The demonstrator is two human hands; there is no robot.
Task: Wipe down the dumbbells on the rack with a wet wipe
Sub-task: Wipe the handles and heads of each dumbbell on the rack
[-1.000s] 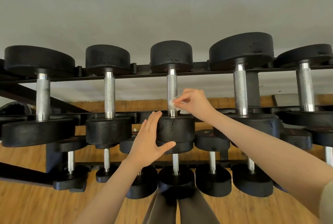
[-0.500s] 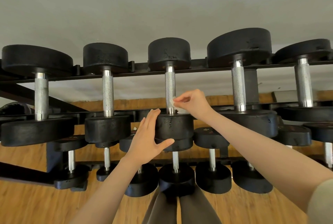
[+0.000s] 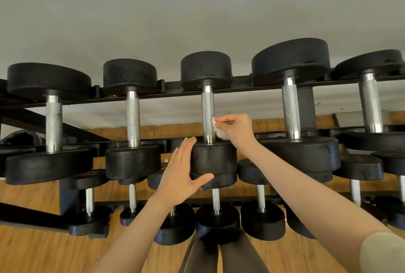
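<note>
The right hand [image 3: 237, 129] pinched a crumpled white wipe [image 3: 219, 130] against the right side of the knurled handle [image 3: 207, 117] of the middle dumbbell [image 3: 209, 119] on the top tier of the rack [image 3: 245, 89]. The left hand [image 3: 183, 171], its grip released and fingers straight, pressed flat on that dumbbell's near head [image 3: 215, 160], thumb under it. Smaller dumbbells [image 3: 262, 218] sat on the lower tier.
</note>
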